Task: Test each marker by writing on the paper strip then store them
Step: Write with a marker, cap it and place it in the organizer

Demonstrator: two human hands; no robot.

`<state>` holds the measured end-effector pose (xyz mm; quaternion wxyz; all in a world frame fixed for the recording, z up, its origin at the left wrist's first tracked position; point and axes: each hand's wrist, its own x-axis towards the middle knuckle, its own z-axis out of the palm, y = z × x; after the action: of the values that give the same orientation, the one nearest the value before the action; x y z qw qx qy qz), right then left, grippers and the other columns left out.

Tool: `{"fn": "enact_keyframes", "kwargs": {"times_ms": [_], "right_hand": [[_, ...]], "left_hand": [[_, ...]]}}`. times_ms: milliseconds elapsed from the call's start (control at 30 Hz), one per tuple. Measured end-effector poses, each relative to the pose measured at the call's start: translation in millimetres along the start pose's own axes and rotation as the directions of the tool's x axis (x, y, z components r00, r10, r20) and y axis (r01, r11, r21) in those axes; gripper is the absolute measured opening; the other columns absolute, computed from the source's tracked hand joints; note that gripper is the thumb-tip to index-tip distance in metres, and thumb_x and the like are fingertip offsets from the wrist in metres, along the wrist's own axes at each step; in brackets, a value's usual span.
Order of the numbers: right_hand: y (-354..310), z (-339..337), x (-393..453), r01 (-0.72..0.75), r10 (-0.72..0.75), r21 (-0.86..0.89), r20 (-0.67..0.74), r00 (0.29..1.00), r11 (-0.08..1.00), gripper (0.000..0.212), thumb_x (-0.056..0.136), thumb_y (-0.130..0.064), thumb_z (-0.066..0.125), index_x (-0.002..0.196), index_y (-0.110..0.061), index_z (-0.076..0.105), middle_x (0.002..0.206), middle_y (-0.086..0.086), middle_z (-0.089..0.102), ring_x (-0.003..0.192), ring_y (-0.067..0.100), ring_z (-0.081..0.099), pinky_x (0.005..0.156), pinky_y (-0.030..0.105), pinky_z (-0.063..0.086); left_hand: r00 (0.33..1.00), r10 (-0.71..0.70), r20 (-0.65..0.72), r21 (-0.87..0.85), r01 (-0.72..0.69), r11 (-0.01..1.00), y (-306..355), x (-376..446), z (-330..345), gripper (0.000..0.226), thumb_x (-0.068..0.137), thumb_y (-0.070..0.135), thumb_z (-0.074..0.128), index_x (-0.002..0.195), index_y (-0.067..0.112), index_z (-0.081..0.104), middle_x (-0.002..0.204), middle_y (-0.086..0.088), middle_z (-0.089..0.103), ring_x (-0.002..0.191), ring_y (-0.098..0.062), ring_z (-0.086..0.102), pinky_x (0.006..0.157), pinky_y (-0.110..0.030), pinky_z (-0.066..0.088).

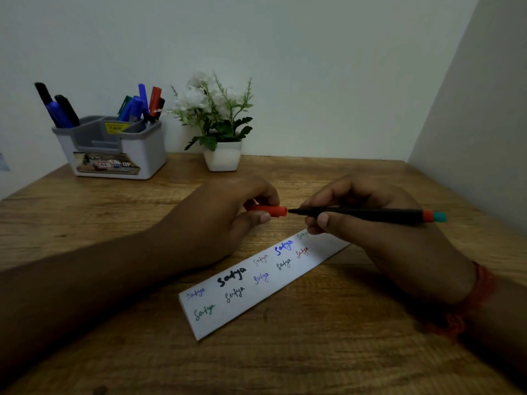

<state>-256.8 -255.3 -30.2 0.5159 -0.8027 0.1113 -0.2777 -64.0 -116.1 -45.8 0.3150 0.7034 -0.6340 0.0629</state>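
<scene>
Nearest to me, on the wooden tabletop (313, 352), lies the white paper strip (265, 286), set diagonally from near left to far right; on it I read the word "Satya" many times, in green, blue, black, purple and red ink, one of them in thick black letters and one in thick blue; the farthest word is partly hidden under my right hand. On my right wrist there is a red thread band (470, 303).

Above the far end of the strip I hold both hands over the tabletop. My right hand (370, 223) grips a thin black marker (368, 214) between thumb and fingers; the marker lies almost level, its bare tip points to the left, and its back end, orange and then teal, sticks out to the right. My left hand (225, 218) pinches the orange cap (269, 210) between thumb and curled fingers; the open mouth of the cap faces the tip and is just beside it; I cannot tell if they touch.

Farther back, near the wall, stands a small white pot (223, 159) with white flowers and green leaves. To the left of it stands a white and grey organiser (148, 155) with several compartments; its left compartment holds black and blue markers (60, 109) leaning to the left; its right rear compartment holds blue, green, red and black ones (142, 105). A yellow sticker (115, 127) is inside and a picture label (107, 164) is on the front; I read only "OP" there, the rest is too blurred.
</scene>
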Motion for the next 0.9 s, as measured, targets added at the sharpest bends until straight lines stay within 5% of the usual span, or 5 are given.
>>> {"fn": "enact_keyframes", "kwargs": {"times_ms": [367,467,567,800,900], "right_hand": [[0.7,-0.1,-1.2,-0.009,0.009,-0.009,0.059,0.998,1.000,0.016,0.078,-0.010,0.077,0.088,-0.022,0.071,0.110,-0.004,0.075,0.098,0.019,0.074,0.091,0.044,0.058],[3.2,-2.9,-1.0,-0.022,0.007,0.161,0.096,0.995,0.987,0.016,0.083,0.002,0.072,0.095,-0.008,0.074,0.111,0.003,0.074,0.100,0.029,0.074,0.092,0.044,0.058],[1.0,-3.9,-2.7,-0.032,0.003,0.259,0.112,0.994,0.965,0.026,0.084,0.007,0.055,0.098,-0.001,0.075,0.104,0.015,0.075,0.100,0.033,0.074,0.088,0.039,0.059],[-4.0,5.6,-3.2,-0.010,0.010,0.156,0.000,1.000,0.988,0.004,0.088,0.006,0.062,0.091,0.003,0.063,0.083,0.020,0.074,0.078,0.028,0.078,0.068,0.031,0.063],[-5.7,6.7,-4.1,0.010,-0.007,0.146,-0.024,1.000,0.989,0.005,0.085,0.003,0.066,0.089,0.006,0.064,0.076,0.021,0.075,0.071,0.028,0.077,0.064,0.028,0.062]], "left_hand": [[0.995,0.095,0.020,0.004,-0.095,0.995,5.9,0.6,-0.3,0.021,0.089,0.032,0.056,0.108,0.030,0.062,0.096,0.021,0.060,0.093,0.004,0.055,0.077,-0.017,0.045],[0.995,0.098,0.023,0.008,-0.098,0.995,6.0,0.9,-0.2,0.021,0.088,0.033,0.055,0.108,0.030,0.061,0.095,0.023,0.059,0.094,0.005,0.055,0.077,-0.018,0.046],[0.996,0.090,0.010,-0.015,-0.090,0.996,4.5,0.5,-0.7,0.022,0.088,0.034,0.055,0.109,0.029,0.062,0.097,0.020,0.062,0.094,0.005,0.056,0.077,-0.019,0.047],[0.993,0.112,-0.033,-0.060,-0.114,0.992,12.2,-1.8,1.2,0.015,0.086,0.030,0.063,0.100,0.027,0.065,0.089,0.016,0.063,0.089,-0.005,0.059,0.075,-0.028,0.049],[0.994,0.090,-0.067,-0.122,-0.097,0.988,17.7,-2.6,3.5,0.012,0.083,0.027,0.066,0.095,0.028,0.065,0.084,0.019,0.062,0.085,-0.003,0.060,0.090,-0.024,0.043]]}}
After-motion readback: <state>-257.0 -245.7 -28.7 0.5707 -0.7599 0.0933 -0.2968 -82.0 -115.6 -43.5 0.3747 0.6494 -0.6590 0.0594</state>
